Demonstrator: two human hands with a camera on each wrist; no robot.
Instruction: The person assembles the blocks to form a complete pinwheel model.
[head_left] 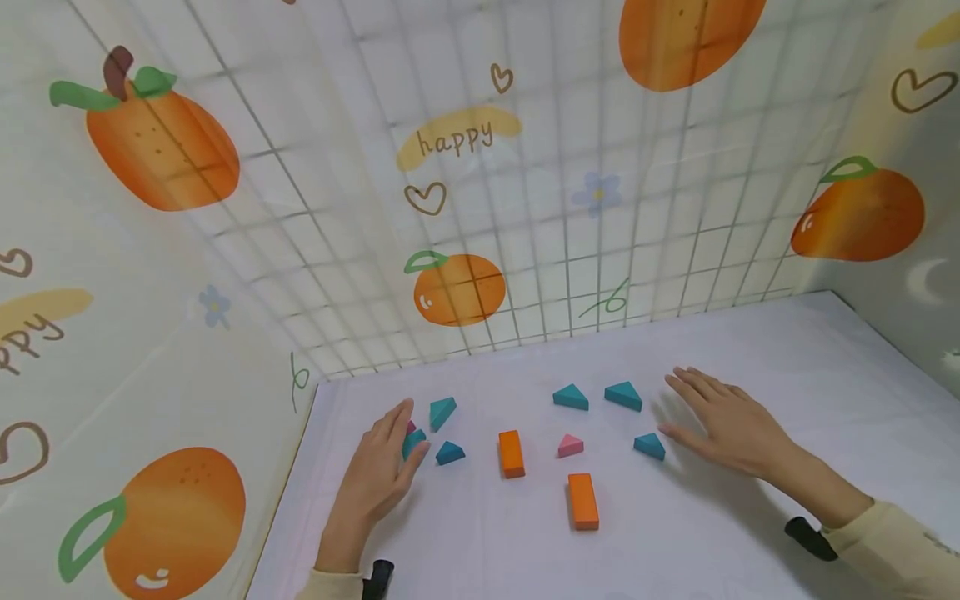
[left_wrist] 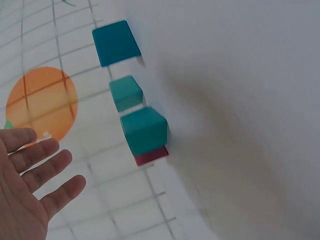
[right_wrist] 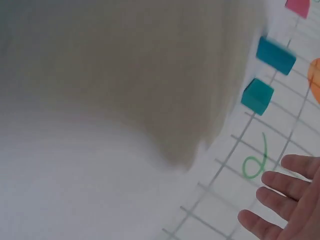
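My left hand (head_left: 377,467) hovers with fingers extended beside a teal triangular block (head_left: 414,442) and a pink block (head_left: 410,427), partly covering both. Two more teal blocks (head_left: 442,412) (head_left: 450,453) lie just right of it. The left wrist view shows that hand (left_wrist: 32,175) apart from the teal blocks (left_wrist: 145,131), nothing in its grasp. On the other side my right hand (head_left: 738,429) is spread above the table, nearest a teal triangular block (head_left: 649,447). In the right wrist view, the hand (right_wrist: 292,200) has slightly bent fingers and holds nothing.
Two orange rectangular blocks (head_left: 512,454) (head_left: 583,502) lie mid-table, with a pink triangular block (head_left: 570,446) between the hands. Two teal triangular blocks (head_left: 571,397) (head_left: 623,396) sit farther back. A white tabletop (head_left: 480,550) meets a printed grid curtain (head_left: 540,250) behind.
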